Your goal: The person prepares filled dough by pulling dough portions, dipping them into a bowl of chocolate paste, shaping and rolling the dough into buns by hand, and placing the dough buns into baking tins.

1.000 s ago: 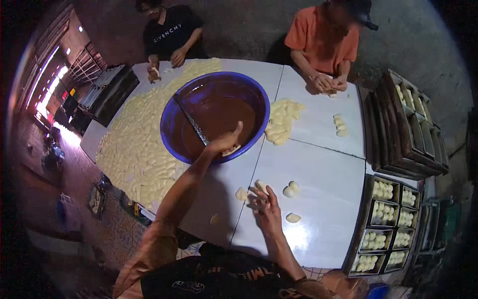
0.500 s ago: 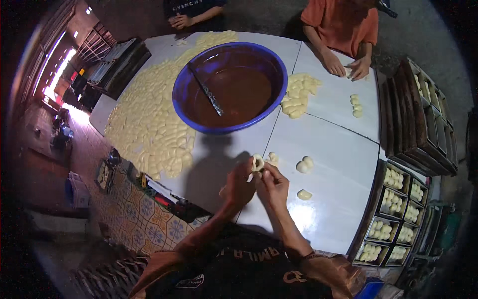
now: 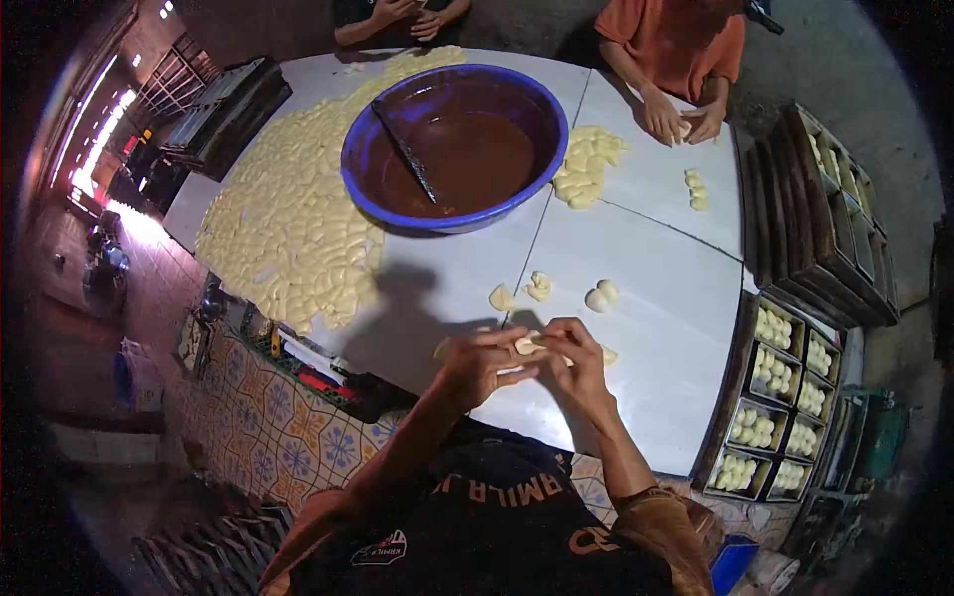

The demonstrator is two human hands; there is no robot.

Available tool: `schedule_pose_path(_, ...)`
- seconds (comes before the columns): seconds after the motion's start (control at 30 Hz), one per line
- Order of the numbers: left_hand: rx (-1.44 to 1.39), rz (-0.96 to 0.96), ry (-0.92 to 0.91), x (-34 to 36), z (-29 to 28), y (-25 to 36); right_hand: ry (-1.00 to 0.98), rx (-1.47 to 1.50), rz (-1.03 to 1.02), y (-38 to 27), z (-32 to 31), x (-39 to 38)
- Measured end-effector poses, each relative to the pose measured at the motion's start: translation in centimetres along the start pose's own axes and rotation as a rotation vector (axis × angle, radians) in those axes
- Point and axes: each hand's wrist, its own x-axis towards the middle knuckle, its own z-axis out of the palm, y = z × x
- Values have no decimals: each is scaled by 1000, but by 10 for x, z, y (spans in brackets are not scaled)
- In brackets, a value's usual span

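Near the front of the table, a small pale piece of dough (image 3: pixel 527 345) sits between my two hands. My left hand (image 3: pixel 479 360) has its fingers bent against one side, while my right hand (image 3: pixel 576 360) pinches it from the other. Just beyond them lie a flat dough piece (image 3: pixel 502 298) and a crumpled one (image 3: pixel 538 286). Two rounded dough balls (image 3: pixel 601 295) touch each other farther right. Another bit of dough (image 3: pixel 609 355) shows partly behind my right hand. Farther off stands a blue basin (image 3: pixel 452 227) of brown filling, with a dark stick (image 3: pixel 405 154) leaning in it.
Many flattened dough pieces (image 3: pixel 288 219) cover the table's left side. A smaller dough pile (image 3: pixel 586 169) lies right of the basin. Compartmented trays (image 3: pixel 723 437) of dough balls stand at the right, behind them stacked trays (image 3: pixel 785 223). Across the table, an orange-shirted person (image 3: pixel 666 50) handles dough; another person (image 3: pixel 397 20) wears dark clothes.
The dough in my hands showed an open hollow with dark filling; now it looks closed. My hands have come closer to me and spread flatter. The dark-clothed person's hands have parted.
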Motion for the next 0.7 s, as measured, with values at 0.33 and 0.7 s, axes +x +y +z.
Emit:
schedule_pose_path(0.33,457,35,161,-10,6,-31,106,293,255,-21,17,-14)
schedule_pose_path(0.7,621,126,-60,-4,-2,-35,19,384,634,-7,13,-33)
